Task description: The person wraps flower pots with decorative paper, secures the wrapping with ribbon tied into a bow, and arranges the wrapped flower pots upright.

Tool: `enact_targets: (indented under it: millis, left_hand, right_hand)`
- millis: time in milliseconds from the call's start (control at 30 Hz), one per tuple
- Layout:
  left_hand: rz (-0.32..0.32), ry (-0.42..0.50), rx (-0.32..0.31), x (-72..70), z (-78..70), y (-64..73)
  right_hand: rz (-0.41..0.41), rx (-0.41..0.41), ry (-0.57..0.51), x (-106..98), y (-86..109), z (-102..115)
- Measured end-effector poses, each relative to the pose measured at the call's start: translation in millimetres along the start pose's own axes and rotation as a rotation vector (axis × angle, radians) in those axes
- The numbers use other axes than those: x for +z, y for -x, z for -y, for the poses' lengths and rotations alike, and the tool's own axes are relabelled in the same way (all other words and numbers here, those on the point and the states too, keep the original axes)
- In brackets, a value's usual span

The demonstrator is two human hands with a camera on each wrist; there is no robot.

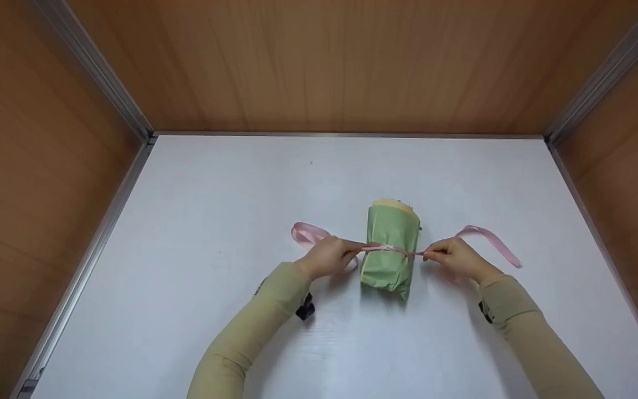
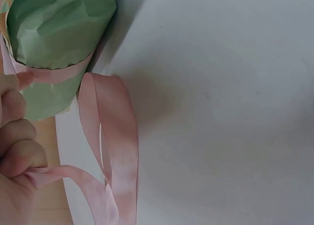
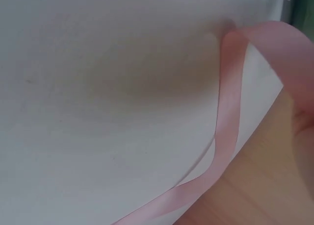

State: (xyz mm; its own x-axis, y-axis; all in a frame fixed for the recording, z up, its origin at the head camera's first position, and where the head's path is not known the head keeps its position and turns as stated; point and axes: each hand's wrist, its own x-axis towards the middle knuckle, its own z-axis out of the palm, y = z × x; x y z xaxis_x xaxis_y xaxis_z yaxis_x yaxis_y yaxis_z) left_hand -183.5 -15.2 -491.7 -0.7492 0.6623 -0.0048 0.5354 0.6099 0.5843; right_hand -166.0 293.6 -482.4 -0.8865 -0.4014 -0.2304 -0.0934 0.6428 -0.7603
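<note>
A bundle wrapped in green paper (image 1: 390,224), with a pale yellow layer at its far end, lies on the white table. Pink ribbon (image 1: 386,247) runs across its middle. On the bundle's left side, my left hand (image 1: 327,257) pinches one end of the ribbon; in the left wrist view its fingers (image 2: 22,154) are curled and a loop of ribbon (image 2: 117,137) hangs past them. To the right, my right hand (image 1: 457,257) pinches the other end, drawn taut from the bundle. Loose ribbon (image 3: 229,97) trails from it onto the table in the right wrist view.
The white table (image 1: 214,221) spreads around the bundle. Wooden panels stand at the back (image 1: 341,66), left (image 1: 31,166) and right (image 1: 623,144), with metal framing along the table's edges. Ribbon tails lie on both sides of the bundle.
</note>
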Motion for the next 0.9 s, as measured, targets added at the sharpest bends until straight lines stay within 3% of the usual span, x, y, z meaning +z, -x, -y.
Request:
enact_targets:
  millis: [100, 167, 233, 400, 500, 633, 800, 900]
  left_hand:
    - [-0.012, -0.006, -0.004, 0.6, 0.7, 1.6]
    - [-0.017, -0.001, -0.001, 0.7, 1.1, 2.6]
    - [-0.018, -0.001, -0.001, 0.8, 0.9, 2.9]
    - [-0.023, -0.001, 0.003, -0.2, -1.2, 2.3]
    - [-0.029, 0.000, 0.000, -0.4, -2.0, 1.6]
    - [-0.017, -0.007, 0.007, 1.3, -2.4, 3.4]
    - [0.042, 0.016, 0.020, -0.8, -3.9, 5.5]
    - [0.085, 0.069, 0.041, -5.5, -5.7, 5.9]
  right_hand:
    - [0.038, -0.025, 0.026, 3.3, -2.2, 4.6]
    - [0.038, -0.046, 0.019, 7.5, -6.5, 0.1]
    - [0.030, -0.046, -0.008, 10.1, -6.1, 9.0]
    - [-0.010, 0.097, -0.084, 23.5, -7.2, 32.0]
    - [-0.069, 0.160, -0.054, 32.7, -8.7, 40.6]
    - [-0.206, 0.181, -0.048, 40.0, -10.2, 40.4]
    - [-0.328, 0.171, -0.161, 38.1, -14.6, 29.0]
    - [-0.385, 0.144, -0.175, 35.3, -17.8, 23.8]
